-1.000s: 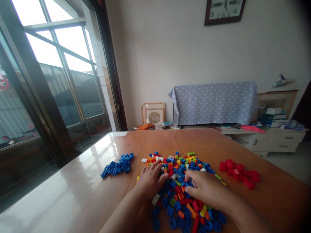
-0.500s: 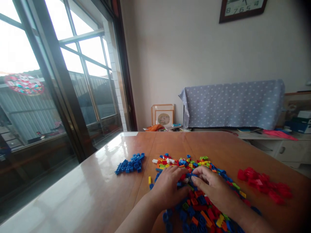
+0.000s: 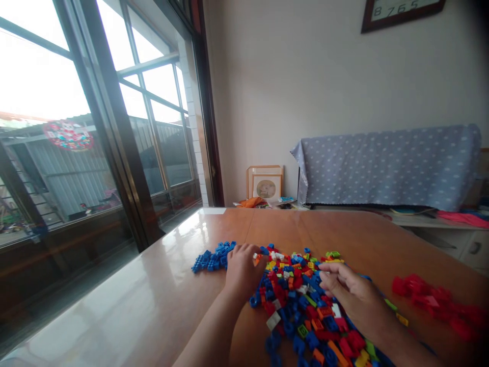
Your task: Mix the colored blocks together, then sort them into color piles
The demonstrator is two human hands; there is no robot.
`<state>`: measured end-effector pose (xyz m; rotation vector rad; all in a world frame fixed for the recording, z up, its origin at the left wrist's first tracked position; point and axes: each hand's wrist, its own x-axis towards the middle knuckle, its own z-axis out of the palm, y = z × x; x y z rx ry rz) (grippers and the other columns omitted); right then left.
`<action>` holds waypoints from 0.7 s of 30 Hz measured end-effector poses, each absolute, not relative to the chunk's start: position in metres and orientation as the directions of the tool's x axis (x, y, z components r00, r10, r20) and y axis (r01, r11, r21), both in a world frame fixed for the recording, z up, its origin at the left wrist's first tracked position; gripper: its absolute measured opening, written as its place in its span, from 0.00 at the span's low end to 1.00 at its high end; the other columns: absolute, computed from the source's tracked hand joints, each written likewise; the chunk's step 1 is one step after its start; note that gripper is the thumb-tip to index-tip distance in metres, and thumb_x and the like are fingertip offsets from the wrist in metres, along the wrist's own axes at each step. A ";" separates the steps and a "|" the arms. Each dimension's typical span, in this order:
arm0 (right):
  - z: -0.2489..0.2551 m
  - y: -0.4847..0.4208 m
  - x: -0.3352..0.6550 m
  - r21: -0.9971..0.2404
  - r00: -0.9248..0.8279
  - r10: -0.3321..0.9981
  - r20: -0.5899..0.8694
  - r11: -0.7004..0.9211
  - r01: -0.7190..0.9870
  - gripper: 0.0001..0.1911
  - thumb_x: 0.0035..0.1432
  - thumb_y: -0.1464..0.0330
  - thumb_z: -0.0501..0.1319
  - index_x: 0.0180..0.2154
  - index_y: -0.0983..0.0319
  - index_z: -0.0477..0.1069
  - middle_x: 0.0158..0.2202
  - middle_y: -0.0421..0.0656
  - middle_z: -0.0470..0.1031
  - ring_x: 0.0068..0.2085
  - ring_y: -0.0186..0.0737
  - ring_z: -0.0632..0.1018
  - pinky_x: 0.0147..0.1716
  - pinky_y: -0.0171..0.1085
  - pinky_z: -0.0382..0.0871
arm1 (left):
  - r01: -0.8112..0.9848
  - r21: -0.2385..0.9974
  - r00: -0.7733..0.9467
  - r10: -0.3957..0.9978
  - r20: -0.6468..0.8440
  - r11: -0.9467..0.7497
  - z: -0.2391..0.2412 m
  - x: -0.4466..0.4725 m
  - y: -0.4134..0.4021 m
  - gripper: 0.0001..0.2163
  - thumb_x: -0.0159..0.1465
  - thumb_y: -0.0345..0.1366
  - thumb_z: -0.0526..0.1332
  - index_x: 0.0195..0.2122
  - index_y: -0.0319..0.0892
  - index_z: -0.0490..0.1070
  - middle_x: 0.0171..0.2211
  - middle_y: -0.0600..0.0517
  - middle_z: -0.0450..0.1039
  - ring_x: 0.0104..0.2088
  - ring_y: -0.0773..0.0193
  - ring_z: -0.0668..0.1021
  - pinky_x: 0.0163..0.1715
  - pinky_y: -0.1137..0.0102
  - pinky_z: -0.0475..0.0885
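A heap of mixed small bricks (image 3: 301, 300), blue, red, orange, yellow, green and white, lies on the wooden table (image 3: 160, 306). My left hand (image 3: 240, 270) sits curled at the heap's left edge, right beside the pile of blue bricks (image 3: 212, 256); what its fingers hold is hidden. My right hand (image 3: 349, 293) rests on the heap's right side with fingers bent over the bricks, and I cannot see anything gripped. A pile of red bricks (image 3: 435, 303) lies further right.
A large window (image 3: 95, 132) runs along the left. Beyond the table stand a cloth-covered object (image 3: 385, 163), a low white cabinet (image 3: 451, 229), and a framed picture (image 3: 265, 186) leaning on the wall. A clock (image 3: 401, 12) hangs above.
My left hand has moved left from the middle of the heap to its edge by the blue pile. My right hand has shifted right. The view has turned left.
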<state>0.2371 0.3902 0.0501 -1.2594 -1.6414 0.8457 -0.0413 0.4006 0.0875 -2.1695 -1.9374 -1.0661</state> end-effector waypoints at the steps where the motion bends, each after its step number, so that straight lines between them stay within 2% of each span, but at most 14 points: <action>1: 0.049 0.391 0.239 -0.887 -0.084 0.966 0.244 0.257 0.385 0.24 0.63 0.48 0.57 0.50 0.58 0.72 0.37 0.45 0.81 0.38 0.47 0.81 0.36 0.41 0.77 | 0.904 0.409 -0.114 0.851 0.513 -0.126 0.087 -0.054 0.405 0.09 0.65 0.45 0.61 0.39 0.48 0.77 0.43 0.50 0.79 0.50 0.51 0.74 0.50 0.59 0.65; 5: 0.045 0.393 0.240 -0.845 -0.087 0.956 0.280 0.289 0.450 0.22 0.64 0.49 0.56 0.48 0.57 0.73 0.37 0.43 0.81 0.38 0.47 0.81 0.38 0.42 0.77 | 0.827 0.502 -0.513 0.706 0.488 0.254 0.083 -0.099 0.417 0.14 0.66 0.51 0.57 0.41 0.50 0.77 0.52 0.48 0.75 0.57 0.44 0.69 0.54 0.51 0.63; 8: 0.044 0.393 0.236 -0.808 -0.123 0.946 0.300 0.321 0.494 0.20 0.64 0.50 0.55 0.45 0.56 0.74 0.38 0.42 0.82 0.39 0.46 0.81 0.40 0.40 0.76 | 0.679 0.608 -0.711 0.577 0.402 0.413 0.075 -0.117 0.419 0.16 0.65 0.53 0.56 0.44 0.52 0.77 0.61 0.47 0.67 0.64 0.42 0.63 0.58 0.46 0.60; 14: 0.050 0.389 0.234 -0.772 -0.121 0.937 0.329 0.340 0.536 0.21 0.65 0.50 0.53 0.43 0.57 0.76 0.32 0.41 0.81 0.36 0.45 0.81 0.35 0.37 0.75 | 0.562 0.662 -0.809 0.497 0.314 0.496 0.059 -0.125 0.422 0.17 0.65 0.51 0.55 0.47 0.49 0.76 0.66 0.43 0.60 0.69 0.38 0.55 0.61 0.40 0.56; 21: 0.070 0.377 0.232 -0.744 -0.109 0.923 0.368 0.363 0.562 0.20 0.66 0.52 0.53 0.40 0.57 0.78 0.30 0.41 0.81 0.33 0.44 0.80 0.34 0.37 0.74 | 0.533 0.651 -0.825 0.502 0.258 0.541 0.047 -0.132 0.430 0.19 0.66 0.50 0.53 0.49 0.47 0.74 0.67 0.39 0.57 0.70 0.37 0.52 0.62 0.38 0.54</action>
